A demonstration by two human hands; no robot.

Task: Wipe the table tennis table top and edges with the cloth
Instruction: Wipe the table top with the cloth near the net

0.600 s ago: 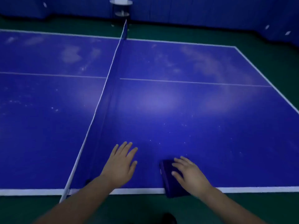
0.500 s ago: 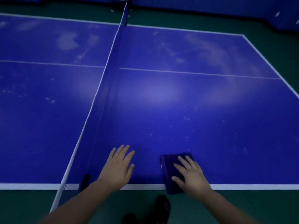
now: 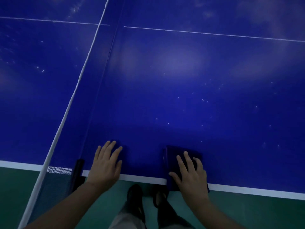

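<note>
Head view looked down over the near side of the blue table tennis table [image 3: 189,90], where you stood close against its white edge line [image 3: 142,179]. Your right hand [image 3: 191,175] lay flat on the folded dark blue cloth [image 3: 176,156], fingers straight and slightly spread, pressing it down rather than gripping it. The cloth sat at the table's near edge, to the right of the net, and its near end hung just over the white line toward you. Its long axis ran from that edge away from you toward the middle of the table, roughly in line with your forearm, with the far short side pointing up the table. A fold showed along its left side.

Your left hand [image 3: 106,162] rested palm down on the bare surface just beside the net post [image 3: 77,172], fingers straight and together, holding nothing; its heel lay over the white line. The two hands were apart, with a strip of bare blue table between them.

White-topped net [image 3: 77,90] ran diagonally away from the post toward the top of the view. Small pale specks and hazy smears dotted the surface ahead of the cloth. Your dark shoes [image 3: 134,195] stood on the green floor [image 3: 264,212] under the edge.
</note>
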